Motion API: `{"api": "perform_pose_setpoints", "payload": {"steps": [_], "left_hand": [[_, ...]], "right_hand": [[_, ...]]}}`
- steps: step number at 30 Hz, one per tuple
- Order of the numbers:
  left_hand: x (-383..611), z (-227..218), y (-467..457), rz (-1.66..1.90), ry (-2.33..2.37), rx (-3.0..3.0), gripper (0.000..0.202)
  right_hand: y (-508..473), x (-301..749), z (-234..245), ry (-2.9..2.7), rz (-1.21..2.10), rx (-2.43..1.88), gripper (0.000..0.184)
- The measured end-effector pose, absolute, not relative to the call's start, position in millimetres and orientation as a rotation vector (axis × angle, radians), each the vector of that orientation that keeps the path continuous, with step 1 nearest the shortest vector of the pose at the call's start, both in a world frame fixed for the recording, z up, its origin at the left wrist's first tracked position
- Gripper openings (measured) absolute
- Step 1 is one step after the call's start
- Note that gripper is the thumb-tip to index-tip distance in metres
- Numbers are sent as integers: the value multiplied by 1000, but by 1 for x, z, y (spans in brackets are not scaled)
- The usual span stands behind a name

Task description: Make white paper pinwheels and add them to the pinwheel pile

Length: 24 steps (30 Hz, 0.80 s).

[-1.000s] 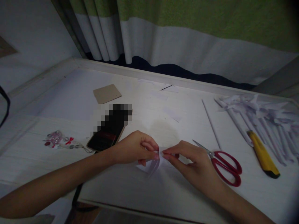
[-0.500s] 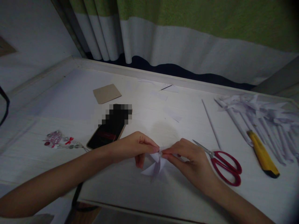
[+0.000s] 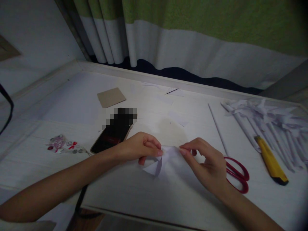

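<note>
A white paper pinwheel (image 3: 168, 157), partly folded, is held above the table between my two hands. My left hand (image 3: 145, 147) pinches it near its middle, thumb against fingers. At its right edge, the thumb and forefinger of my right hand (image 3: 204, 157) pinch one corner of the paper. Red-handled scissors (image 3: 240, 176) lie just right of my right hand, which hides their blades. Behind my left wrist lies a dark phone (image 3: 113, 134).
Several paper pinwheels on rolled sticks (image 3: 274, 125) are piled at the right, with a yellow utility knife (image 3: 270, 160) by them. A single paper stick (image 3: 218, 128), a cardboard piece (image 3: 111, 97), a beaded charm (image 3: 59, 142) and paper scraps (image 3: 179, 118) lie on the white table (image 3: 134, 199).
My right hand has moved right, away from the pinwheel's middle, drawing a paper corner outward. My left hand keeps its pinch. The scissors' blades have become covered.
</note>
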<state>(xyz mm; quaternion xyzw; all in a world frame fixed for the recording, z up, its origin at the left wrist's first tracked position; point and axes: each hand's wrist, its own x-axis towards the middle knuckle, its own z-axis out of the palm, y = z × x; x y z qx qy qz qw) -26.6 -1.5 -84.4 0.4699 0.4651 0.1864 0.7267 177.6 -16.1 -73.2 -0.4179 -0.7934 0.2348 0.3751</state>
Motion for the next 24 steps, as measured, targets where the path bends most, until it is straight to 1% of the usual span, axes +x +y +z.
{"api": "perform_pose_setpoints", "payload": {"steps": [3,8,12,17,18,19,23,24], "left_hand": [[-28,-85,1,428,1017,1064,21],[-29,-89,3,484,1041,1112,26],[-27,-90,1,506,1046,1148,27],[-27,-92,0,529,1051,1162,27],[-27,-93,0,530,1058,1171,27],[-27,-93,1,532,1064,1182,27],[-26,-92,0,528,1069,1210,27],[-26,-91,0,526,1071,1223,26]], "right_hand": [[-14,180,-75,-2068,552,-1016,6],[-14,180,-79,-2297,447,-859,22],[-18,178,-81,-2424,337,-850,39],[-24,171,-78,-2469,343,-1108,70],[-26,170,-77,-2492,352,-1162,70],[-27,169,-77,-2520,355,-1210,66],[-31,170,-79,-2596,373,-1290,30],[-31,171,-81,-2589,387,-1293,24]]}}
